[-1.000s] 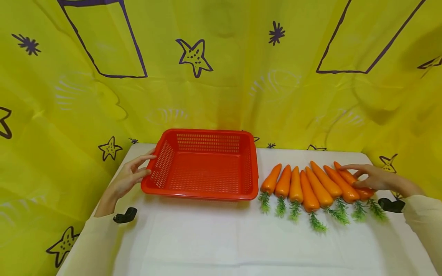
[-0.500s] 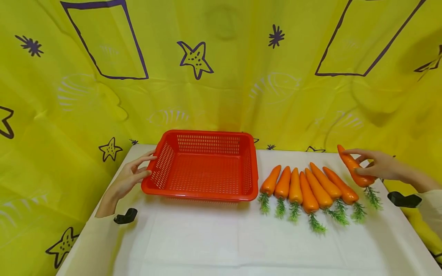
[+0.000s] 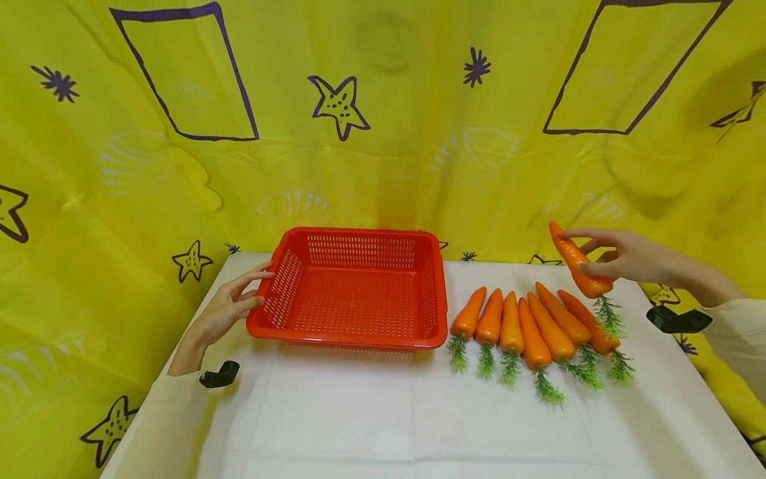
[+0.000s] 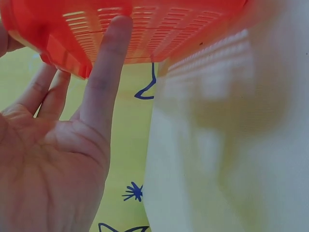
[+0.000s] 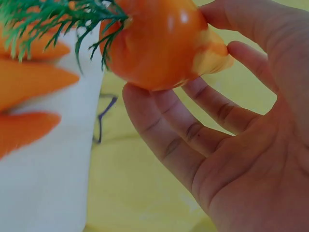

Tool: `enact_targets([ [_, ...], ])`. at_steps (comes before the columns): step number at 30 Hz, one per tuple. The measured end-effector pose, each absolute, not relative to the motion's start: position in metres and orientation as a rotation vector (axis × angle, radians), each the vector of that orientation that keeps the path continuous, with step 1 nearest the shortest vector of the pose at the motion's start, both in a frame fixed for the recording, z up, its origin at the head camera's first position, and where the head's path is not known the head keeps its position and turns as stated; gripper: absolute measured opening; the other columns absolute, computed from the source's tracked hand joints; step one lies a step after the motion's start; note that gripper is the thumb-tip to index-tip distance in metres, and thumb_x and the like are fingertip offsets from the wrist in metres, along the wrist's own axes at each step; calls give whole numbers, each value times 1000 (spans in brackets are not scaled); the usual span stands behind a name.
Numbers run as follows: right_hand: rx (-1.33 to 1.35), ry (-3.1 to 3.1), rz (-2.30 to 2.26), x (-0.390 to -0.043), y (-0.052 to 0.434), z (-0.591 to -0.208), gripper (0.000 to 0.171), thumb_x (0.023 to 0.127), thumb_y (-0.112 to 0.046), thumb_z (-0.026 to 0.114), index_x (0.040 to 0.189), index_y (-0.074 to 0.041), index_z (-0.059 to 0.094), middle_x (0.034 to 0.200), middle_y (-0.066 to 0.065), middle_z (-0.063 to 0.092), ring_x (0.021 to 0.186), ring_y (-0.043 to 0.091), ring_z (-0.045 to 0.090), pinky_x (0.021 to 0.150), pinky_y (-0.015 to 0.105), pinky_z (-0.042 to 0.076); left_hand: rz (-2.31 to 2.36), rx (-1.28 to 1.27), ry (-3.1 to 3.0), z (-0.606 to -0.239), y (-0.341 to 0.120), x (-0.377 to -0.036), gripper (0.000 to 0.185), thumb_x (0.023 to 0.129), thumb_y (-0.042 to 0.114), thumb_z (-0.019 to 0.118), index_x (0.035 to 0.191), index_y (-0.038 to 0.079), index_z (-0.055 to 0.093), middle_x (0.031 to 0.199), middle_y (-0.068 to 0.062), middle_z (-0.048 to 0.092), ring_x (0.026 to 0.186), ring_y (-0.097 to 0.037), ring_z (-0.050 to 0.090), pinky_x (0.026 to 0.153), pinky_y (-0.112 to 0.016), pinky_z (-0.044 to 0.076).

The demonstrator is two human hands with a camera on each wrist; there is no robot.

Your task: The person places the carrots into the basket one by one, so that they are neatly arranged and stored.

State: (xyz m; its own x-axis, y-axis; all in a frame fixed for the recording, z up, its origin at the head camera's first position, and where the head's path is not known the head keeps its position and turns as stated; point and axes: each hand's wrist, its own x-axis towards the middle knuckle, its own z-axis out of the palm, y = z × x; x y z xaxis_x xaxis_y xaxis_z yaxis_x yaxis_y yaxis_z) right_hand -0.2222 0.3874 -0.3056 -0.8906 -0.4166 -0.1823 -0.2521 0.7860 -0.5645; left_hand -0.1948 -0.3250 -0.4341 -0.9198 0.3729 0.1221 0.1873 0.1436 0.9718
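My right hand (image 3: 622, 258) holds an orange toy carrot (image 3: 579, 264) in the air above the right end of a row of several carrots (image 3: 526, 326), which lie on the white table with their green tops toward me. The right wrist view shows the held carrot (image 5: 157, 41) pinched between thumb and fingers (image 5: 169, 135), green top at the upper left. My left hand (image 3: 230, 306) rests with straight fingers against the left wall of the empty red plastic basket (image 3: 287, 269). In the left wrist view those fingers (image 4: 104, 82) touch the basket's slotted side (image 4: 159, 26).
A white table (image 3: 383, 419) carries the basket and the carrots. A yellow curtain with purple stars (image 3: 338, 100) hangs right behind the table and along both sides. Black wrist mounts (image 3: 218, 374) sit at both sleeves.
My right hand closed on the rightmost carrot, lifted it off the table and carried it up and to the left. The left hand and the basket stayed still.
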Motion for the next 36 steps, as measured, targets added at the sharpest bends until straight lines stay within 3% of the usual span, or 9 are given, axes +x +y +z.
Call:
enact_targets([
  [4, -555, 2645, -802, -231, 363, -298, 66, 101, -25, 68, 160, -16, 37, 139, 26, 53, 96, 18, 70, 74, 35, 56, 1880, 556, 2215, -434, -327, -194, 46, 103, 0, 52, 148, -6, 42, 172, -11, 14, 136, -25, 52, 94, -30, 55],
  [8, -576, 2606, -830, -241, 332, -289, 67, 101, -27, 68, 160, -19, 37, 140, 24, 53, 100, 23, 69, 76, 38, 56, 1861, 556, 2203, -434, -328, -192, 48, 103, 2, 52, 150, -4, 41, 172, -10, 11, 144, -55, 31, 95, -30, 55],
  [11, -574, 2585, -841, -248, 306, -283, 67, 100, -30, 69, 160, -24, 39, 140, 20, 53, 105, 26, 67, 77, 40, 55, 1858, 563, 2190, -435, -329, -192, 48, 104, 2, 51, 150, -4, 40, 173, -10, 9, 145, -63, 18, 96, -30, 53],
  [19, -691, 2473, -908, -271, 232, -282, 66, 99, -27, 71, 158, -25, 42, 136, 20, 57, 110, 33, 67, 79, 40, 58, 1864, 566, 2150, -438, -331, -195, 48, 106, 3, 50, 153, -2, 38, 173, -6, 7, 145, -58, 23, 96, -32, 54],
  [25, -736, 2326, -1020, -287, 177, -291, 64, 100, -19, 70, 157, -23, 44, 132, 23, 58, 90, 30, 69, 71, 42, 61, 1877, 542, 2118, -438, -332, -195, 50, 106, 3, 51, 154, 0, 38, 174, -3, 6, 145, -26, 35, 97, -33, 54],
  [27, -746, 2288, -1046, -291, 159, -295, 63, 99, -18, 70, 157, -23, 44, 132, 23, 58, 88, 27, 69, 69, 41, 60, 1881, 541, 2112, -438, -332, -196, 50, 106, 4, 51, 154, 0, 38, 174, -3, 6, 145, -19, 34, 96, -33, 54],
  [33, -770, 2184, -1116, -301, 105, -312, 64, 99, -14, 70, 157, -20, 45, 140, 20, 56, 91, 26, 66, 70, 44, 60, 1893, 535, 2102, -437, -333, -197, 50, 106, 3, 51, 154, -1, 38, 174, -3, 6, 153, -35, 18, 96, -33, 55],
  [36, -775, 2155, -1146, -306, 77, -325, 64, 98, -13, 69, 157, -17, 45, 134, 20, 60, 94, 26, 66, 72, 45, 60, 1895, 535, 2102, -438, -335, -198, 50, 106, 3, 51, 154, -1, 38, 174, -3, 6, 152, -33, 20, 96, -33, 55],
])
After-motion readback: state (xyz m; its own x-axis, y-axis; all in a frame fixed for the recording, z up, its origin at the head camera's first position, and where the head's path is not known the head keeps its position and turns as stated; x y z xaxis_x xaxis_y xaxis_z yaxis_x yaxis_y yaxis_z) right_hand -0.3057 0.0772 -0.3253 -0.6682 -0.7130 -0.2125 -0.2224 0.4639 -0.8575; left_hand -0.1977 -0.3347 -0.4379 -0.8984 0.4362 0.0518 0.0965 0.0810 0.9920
